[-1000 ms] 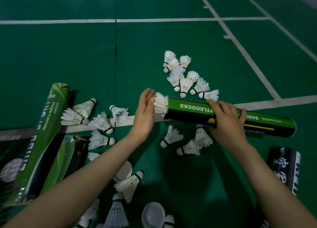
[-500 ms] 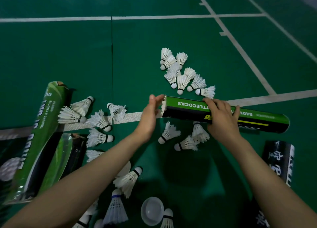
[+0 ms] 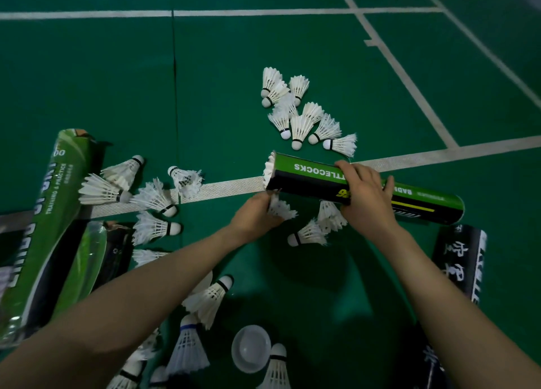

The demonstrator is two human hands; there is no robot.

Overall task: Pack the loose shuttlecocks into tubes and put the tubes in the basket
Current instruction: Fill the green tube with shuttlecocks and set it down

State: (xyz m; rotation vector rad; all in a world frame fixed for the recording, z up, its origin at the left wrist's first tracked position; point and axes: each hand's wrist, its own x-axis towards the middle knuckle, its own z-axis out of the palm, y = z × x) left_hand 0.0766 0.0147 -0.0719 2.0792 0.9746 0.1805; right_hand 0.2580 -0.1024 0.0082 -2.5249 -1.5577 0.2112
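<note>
1. Left hand (image 3: 256, 214): fingers curled round one shuttlecock (image 3: 282, 210), just under the mouth of the green tube (image 3: 304, 176)
2. Right hand (image 3: 366, 198): fingers clamped over the green tube, held roughly level over the court floor (image 3: 234, 81); feathers show at its open left end
3. Loose shuttlecocks (image 3: 298, 119) clustered beyond the tube; more lie left by a second green tube (image 3: 49, 213); white cap (image 3: 251, 347) nearest the body
</note>
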